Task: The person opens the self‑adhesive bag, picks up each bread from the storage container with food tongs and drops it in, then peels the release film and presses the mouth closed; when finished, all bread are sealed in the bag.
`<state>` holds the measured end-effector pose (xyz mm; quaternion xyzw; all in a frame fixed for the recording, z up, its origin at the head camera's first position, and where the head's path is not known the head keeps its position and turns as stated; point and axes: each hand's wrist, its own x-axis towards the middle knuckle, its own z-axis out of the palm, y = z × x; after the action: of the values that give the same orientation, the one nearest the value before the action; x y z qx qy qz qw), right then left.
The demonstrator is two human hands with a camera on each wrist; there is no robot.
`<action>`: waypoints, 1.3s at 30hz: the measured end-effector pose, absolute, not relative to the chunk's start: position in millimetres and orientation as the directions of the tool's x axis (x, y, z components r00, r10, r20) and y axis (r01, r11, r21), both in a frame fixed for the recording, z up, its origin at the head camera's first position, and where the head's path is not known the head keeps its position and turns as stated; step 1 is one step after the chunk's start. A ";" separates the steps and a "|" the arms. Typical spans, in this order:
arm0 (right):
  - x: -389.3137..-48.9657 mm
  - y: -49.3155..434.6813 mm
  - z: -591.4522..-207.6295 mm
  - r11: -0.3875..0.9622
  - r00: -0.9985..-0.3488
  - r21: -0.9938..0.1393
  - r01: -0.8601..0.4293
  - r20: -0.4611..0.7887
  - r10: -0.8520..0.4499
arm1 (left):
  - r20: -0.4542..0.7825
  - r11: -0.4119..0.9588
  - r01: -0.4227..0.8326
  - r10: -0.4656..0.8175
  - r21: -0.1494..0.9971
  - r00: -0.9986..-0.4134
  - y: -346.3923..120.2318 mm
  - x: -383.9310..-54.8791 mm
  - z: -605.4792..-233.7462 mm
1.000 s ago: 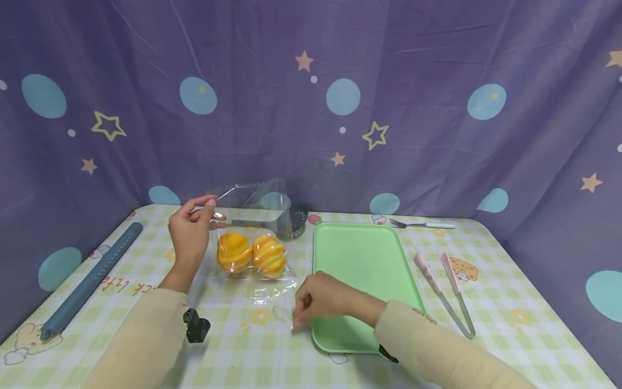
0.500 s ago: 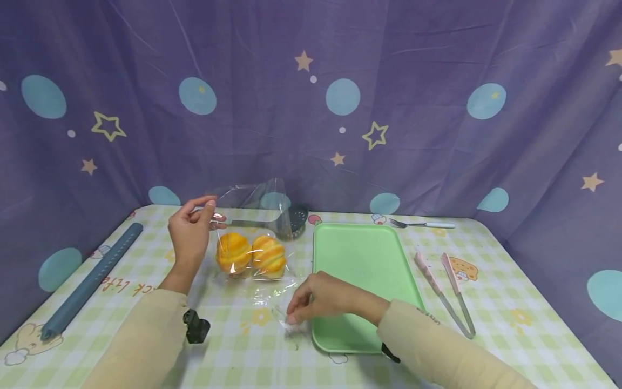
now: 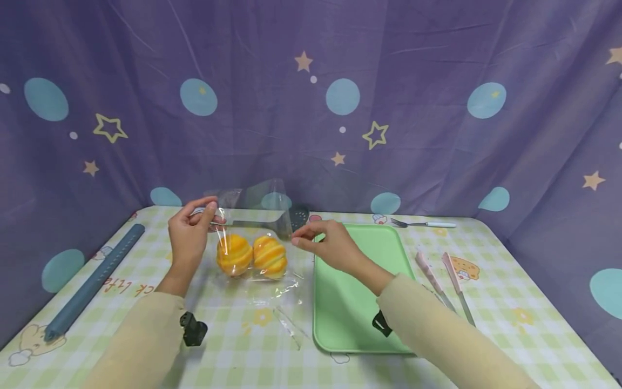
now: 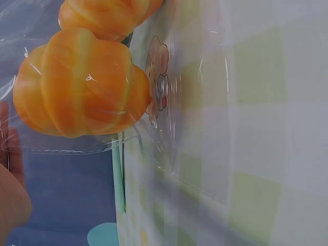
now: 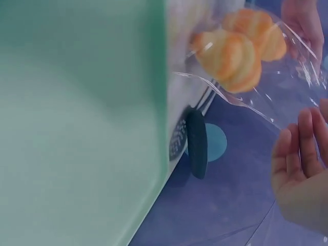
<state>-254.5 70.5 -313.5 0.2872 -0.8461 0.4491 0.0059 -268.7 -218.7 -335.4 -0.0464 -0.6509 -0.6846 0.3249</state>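
Two yellow-and-orange striped bread rolls (image 3: 235,255) (image 4: 84,84) sit side by side in a clear plastic bag (image 3: 262,197) standing upright on the table. My left hand (image 3: 190,232) pinches the bag's upper left side between thumb and fingers. My right hand (image 3: 332,246) is at the bag's right edge, thumb and fingertips close together on it, above the green tray's left side. In the right wrist view its curled fingers (image 5: 302,146) meet the bag's edge. A thin clear plastic strip (image 3: 289,327) lies on the table in front of the bag.
The light green tray (image 3: 335,319) lies right of the bag. Pink-tipped tongs (image 3: 454,278) and a fork (image 3: 423,223) are farther right. A dark slotted spoon (image 3: 298,213) lies behind the bag, and a blue-grey roll (image 3: 97,278) along the left. A purple curtain (image 3: 311,108) surrounds the table.
My right hand has let go of the clear strip, leaving it on the table, and has moved up and away from me to the bag's right edge. My left hand keeps its place.
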 end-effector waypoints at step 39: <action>-302.3 19.8 -290.8 0.385 -0.960 -0.885 -0.261 0.196 -0.200 | 0.447 -0.001 0.482 -0.375 0.876 -0.812 -211.8 -263.3 -329.7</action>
<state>-302.3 19.8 -290.8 0.1387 -0.8316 0.5371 0.0282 -263.3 -211.8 -329.7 -0.0421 -0.6382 -0.7063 0.3034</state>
